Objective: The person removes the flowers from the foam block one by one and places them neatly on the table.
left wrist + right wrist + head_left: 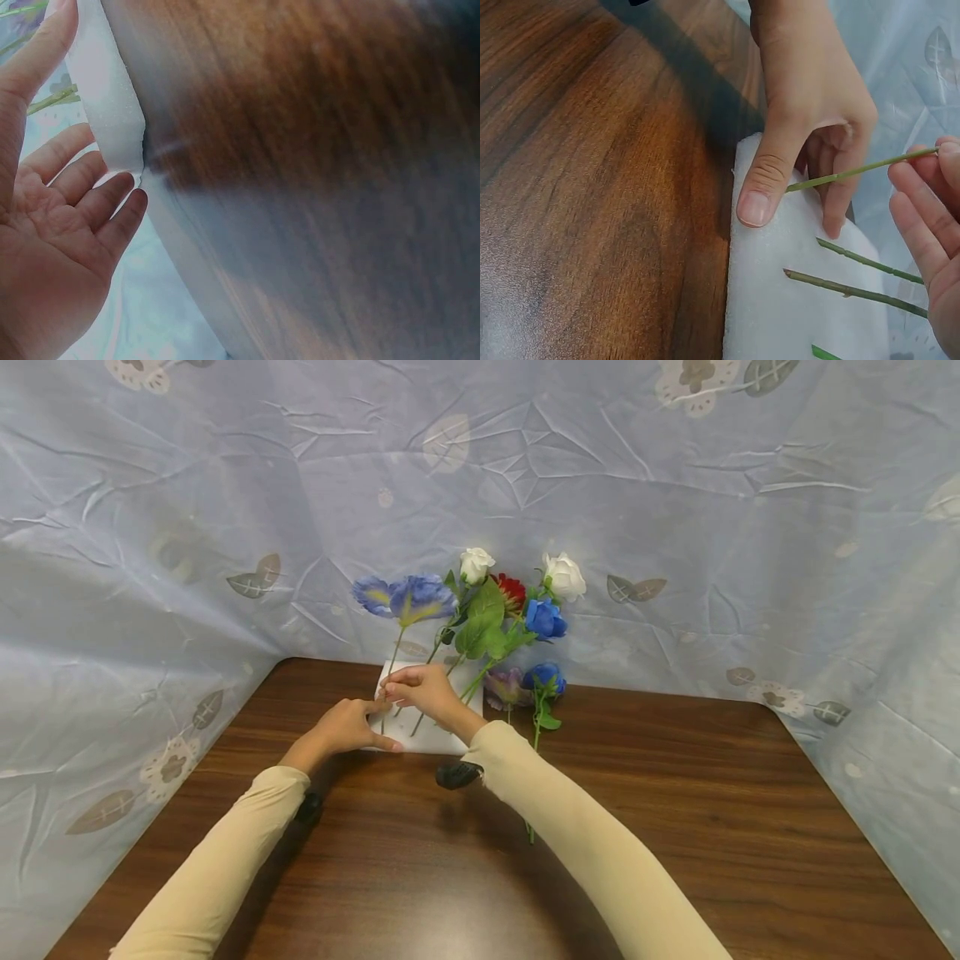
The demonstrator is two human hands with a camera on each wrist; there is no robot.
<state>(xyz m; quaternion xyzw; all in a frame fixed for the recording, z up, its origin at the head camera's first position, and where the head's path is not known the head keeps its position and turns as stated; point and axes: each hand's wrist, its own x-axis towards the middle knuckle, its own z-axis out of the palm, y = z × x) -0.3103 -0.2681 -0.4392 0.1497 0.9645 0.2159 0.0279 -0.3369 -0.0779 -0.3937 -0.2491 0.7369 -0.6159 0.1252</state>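
Observation:
A white foam block (438, 743) lies flat near the table's back edge. My left hand (341, 727) holds its near left corner, thumb and fingers spread around it; the fingertips touch its side in the left wrist view. With thumb and fingers my right hand (431, 692) pinches the thin green stem (862, 169) of a blue-violet iris-like flower (422, 602). That stem's lower end meets the foam beside my left thumb (761, 187). Other stems (855, 291) rise from the foam's top, with a white rose (476, 565) and a red flower (512, 592) among the blooms behind.
Right of the foam, a blue flower (545, 678) with a long stem and a mauve flower (508, 688) lie on the dark wooden table (675, 777). A patterned, wrinkled cloth (637, 510) hangs behind the table and along both sides.

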